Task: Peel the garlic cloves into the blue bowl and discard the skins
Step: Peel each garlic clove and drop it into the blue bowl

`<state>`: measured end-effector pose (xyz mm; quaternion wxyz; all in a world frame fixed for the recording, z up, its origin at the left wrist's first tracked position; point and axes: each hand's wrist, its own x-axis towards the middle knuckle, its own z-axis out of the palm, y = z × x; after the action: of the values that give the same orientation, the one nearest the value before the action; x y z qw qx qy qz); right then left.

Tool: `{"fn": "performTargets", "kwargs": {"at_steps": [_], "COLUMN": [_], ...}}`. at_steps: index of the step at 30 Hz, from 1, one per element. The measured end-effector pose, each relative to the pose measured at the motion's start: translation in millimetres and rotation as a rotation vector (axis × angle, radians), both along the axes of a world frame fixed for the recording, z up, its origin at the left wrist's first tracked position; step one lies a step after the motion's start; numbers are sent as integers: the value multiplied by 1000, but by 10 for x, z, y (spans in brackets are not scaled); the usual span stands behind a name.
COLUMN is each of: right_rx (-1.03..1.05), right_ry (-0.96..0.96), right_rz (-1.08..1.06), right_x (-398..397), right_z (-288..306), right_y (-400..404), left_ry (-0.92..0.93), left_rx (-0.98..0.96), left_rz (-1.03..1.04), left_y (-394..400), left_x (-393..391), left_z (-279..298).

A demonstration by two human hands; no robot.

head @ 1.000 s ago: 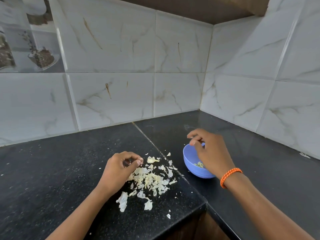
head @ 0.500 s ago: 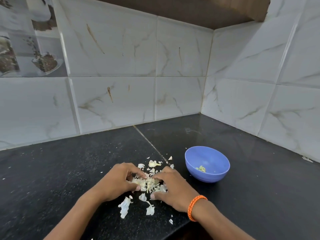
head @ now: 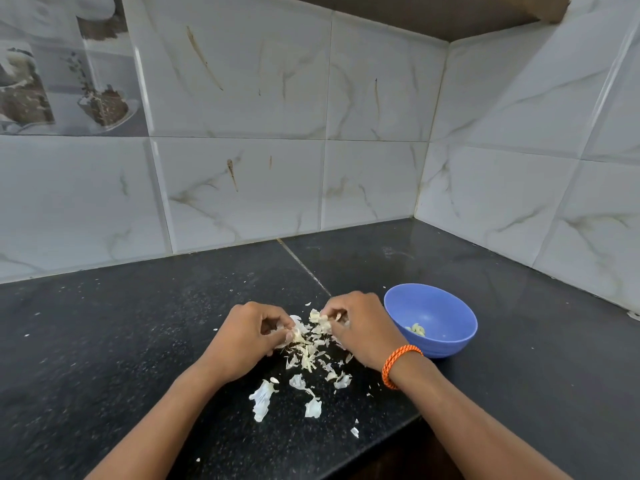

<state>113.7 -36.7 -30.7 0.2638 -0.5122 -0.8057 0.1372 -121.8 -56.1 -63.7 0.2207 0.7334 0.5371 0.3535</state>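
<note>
On the dark countertop [head: 121, 341], at the left of the heap, the left hand [head: 242, 341] had its fingers curled, pinching papery garlic skins [head: 308, 348]. Those pale, creamy flakes lay scattered between the wrists and looked featherlight, brittle, liable to tear or drift, so I'd scoop them from the edges inward. The right hand [head: 363, 332] pinched skins at the heap's far side. Just beside it sat the blue bowl [head: 446, 313], peeled cloves [head: 416, 329] small and pale inside.

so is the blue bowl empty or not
Not empty: the blue bowl stands upright with a few pale peeled cloves on its bottom; most of its inside is bare.
</note>
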Motion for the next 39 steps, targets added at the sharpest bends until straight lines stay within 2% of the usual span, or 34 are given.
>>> {"fn": "performTargets", "kwargs": {"at_steps": [3, 7, 10, 16, 19, 25, 30, 35, 39], "right_rx": [-5, -63, -19, 118, 178, 43, 199, 102, 79], "right_ry": [-11, -140, -173, -304, -274, -249, -154, -253, -238], "right_rz": [-12, 23, 21, -3, -5, 33, -69, -44, -40], "right_x": [31, 49, 39, -5, -20, -6, 2, -57, -41], "right_z": [19, 21, -12, 55, 93, 113, 154, 151, 154], "right_y": [10, -29, -26, -61, -98, 15, 3, 84, 76], "left_ry": [47, 204, 227, 205, 176, 88, 23, -32, -14], "left_rx": [17, 11, 21, 103, 150, 194, 165, 152, 169], "left_rz": [36, 138, 181, 219, 229, 176, 153, 180, 171], "left_y": [13, -2, -10, -24, -31, -19, -18, -40, -43], "left_x": [-36, -67, -69, -37, -23, 0, 1, -2, 5], "left_z": [-3, -4, -2, 0, 12, 18, 33, 88, 70]}}
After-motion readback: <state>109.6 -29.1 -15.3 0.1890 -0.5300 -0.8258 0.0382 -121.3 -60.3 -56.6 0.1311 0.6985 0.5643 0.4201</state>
